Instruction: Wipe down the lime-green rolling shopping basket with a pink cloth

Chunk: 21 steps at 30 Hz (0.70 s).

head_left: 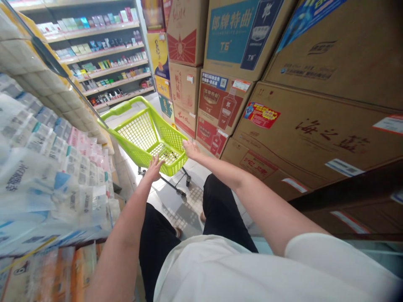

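A lime-green plastic shopping cart (134, 131) on dark metal legs stands in the aisle ahead of me, its basket holding nothing I can make out. My left hand (154, 168) is at the near rim of the basket, fingers spread and pointing forward. At the right near corner, my right hand (191, 149) has its fingers bent over the basket's edge; part of them is hidden. Both arms reach forward and down.
Stacked cardboard cartons (283, 138) wall the right side closely. Packs of wrapped paper goods (63, 167) crowd the left. Beyond the cart stand shelves (107, 54) of small boxed goods. Pale floor tiles (160, 197) show around the wheels and between my legs.
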{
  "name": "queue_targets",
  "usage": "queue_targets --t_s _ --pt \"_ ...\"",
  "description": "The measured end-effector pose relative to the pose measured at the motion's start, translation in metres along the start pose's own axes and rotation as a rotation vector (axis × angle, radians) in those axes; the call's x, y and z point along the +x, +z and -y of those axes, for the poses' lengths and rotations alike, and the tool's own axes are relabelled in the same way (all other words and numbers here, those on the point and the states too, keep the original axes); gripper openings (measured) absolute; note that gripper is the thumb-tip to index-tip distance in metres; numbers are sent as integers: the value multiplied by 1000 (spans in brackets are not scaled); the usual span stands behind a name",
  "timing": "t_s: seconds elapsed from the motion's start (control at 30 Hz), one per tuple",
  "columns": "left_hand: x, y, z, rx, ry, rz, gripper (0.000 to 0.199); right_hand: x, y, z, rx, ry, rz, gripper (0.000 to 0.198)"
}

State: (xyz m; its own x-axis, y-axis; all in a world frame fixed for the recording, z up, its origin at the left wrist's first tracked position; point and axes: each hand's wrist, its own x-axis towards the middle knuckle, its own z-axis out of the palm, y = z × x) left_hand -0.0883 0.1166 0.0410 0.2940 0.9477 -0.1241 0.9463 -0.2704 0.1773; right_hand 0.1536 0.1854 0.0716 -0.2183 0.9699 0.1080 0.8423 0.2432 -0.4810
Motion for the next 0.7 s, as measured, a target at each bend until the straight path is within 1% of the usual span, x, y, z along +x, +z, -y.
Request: queue_targets --t_s 0.1,0.17,0.23,0.27,0.3,0.33,0.4,0.47,0.5,0.53,0.63,0.67,0.7 --pt "0 1 1 -8 -1 -9 86 -28 38 33 -18 -91 41 33" --pt "-2 1 3 -12 2 -12 86 -45 59 45 -10 -211 86 37" --pt "-6 0 6 -15 3 -14 85 -52 68 41 6 -322 115 41" --pt "-8 -1 7 -17 3 -14 84 -52 67 33 15 -342 107 43" --pt "-9 -1 7 -19 2 -14 84 -49 65 23 25 -331 81 44" --pt "-10 -2 7 -23 1 -14 83 -44 63 13 35 -286 37 44" --pt "-11 -2 5 -32 -2 -15 83 -36 59 -1 60 -127 -80 46" --pt "-10 0 1 -42 -6 -17 83 -32 63 -3 91 18 -187 50" --pt "-10 0 -1 -48 -8 -19 83 -34 67 0 105 53 -226 52" --pt "-9 1 -4 -53 -9 -22 84 -37 73 5 118 51 -252 53" --pt "-9 3 -10 -64 -11 -33 84 -53 91 16 149 -81 -246 54" --pt "-10 4 -11 -66 -11 -36 83 -57 96 15 163 -83 -245 54" --pt "-11 4 -12 -69 -10 -39 82 -60 99 11 179 -34 -255 54"
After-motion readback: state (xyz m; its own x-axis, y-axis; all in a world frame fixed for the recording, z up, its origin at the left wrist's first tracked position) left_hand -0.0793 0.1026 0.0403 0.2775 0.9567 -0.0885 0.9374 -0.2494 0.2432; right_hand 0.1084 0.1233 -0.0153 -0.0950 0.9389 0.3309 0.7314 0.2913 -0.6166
